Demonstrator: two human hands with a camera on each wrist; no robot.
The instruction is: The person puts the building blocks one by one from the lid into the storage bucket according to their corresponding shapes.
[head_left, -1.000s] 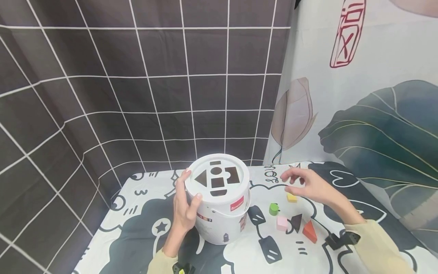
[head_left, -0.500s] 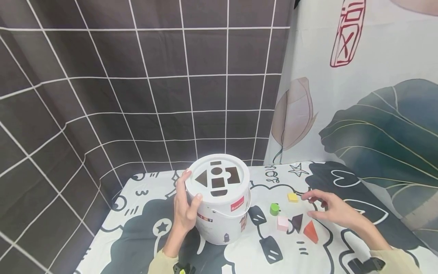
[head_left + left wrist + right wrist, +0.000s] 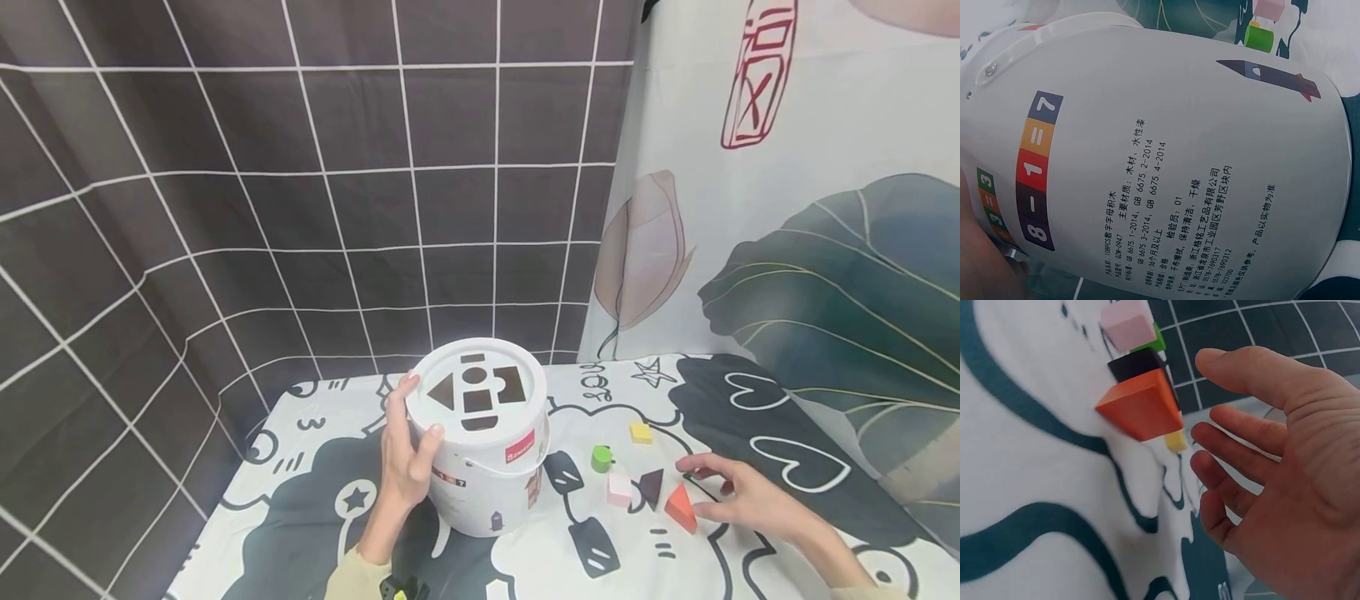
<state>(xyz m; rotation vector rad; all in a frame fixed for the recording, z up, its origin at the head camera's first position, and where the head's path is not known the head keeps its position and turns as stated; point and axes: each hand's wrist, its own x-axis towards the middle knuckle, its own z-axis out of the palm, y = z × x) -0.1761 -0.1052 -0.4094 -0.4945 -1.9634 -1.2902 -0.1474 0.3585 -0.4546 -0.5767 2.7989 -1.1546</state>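
Observation:
My left hand (image 3: pixel 405 467) holds the left side of a white lidded bucket (image 3: pixel 480 496), thumb and fingers at the rim. Several shaped holes pierce its lid (image 3: pixel 435 362): triangle, circle, rectangles and others. Printed numbers and text cover the bucket wall (image 3: pixel 1166 137) in the left wrist view. At the right, my right hand (image 3: pixel 757 500) hovers beside an orange triangular block (image 3: pixel 681 510), fingers loosely bent and holding nothing. A gap separates the hand from the orange block (image 3: pixel 1144 406) in the right wrist view. A black triangular block (image 3: pixel 652 487) lies just left of it.
Left of the triangular blocks is a pink block (image 3: pixel 619 490). Behind lie a green block (image 3: pixel 602 458), round with a small knob, and a yellow block (image 3: pixel 641 432). A patterned cloth (image 3: pixel 555 550) covers the table; a dark grid curtain (image 3: pixel 360 208) hangs behind.
The right hand has moved right and toward the front, from behind the yellow block to beside the orange block. The left hand and bucket stay in place.

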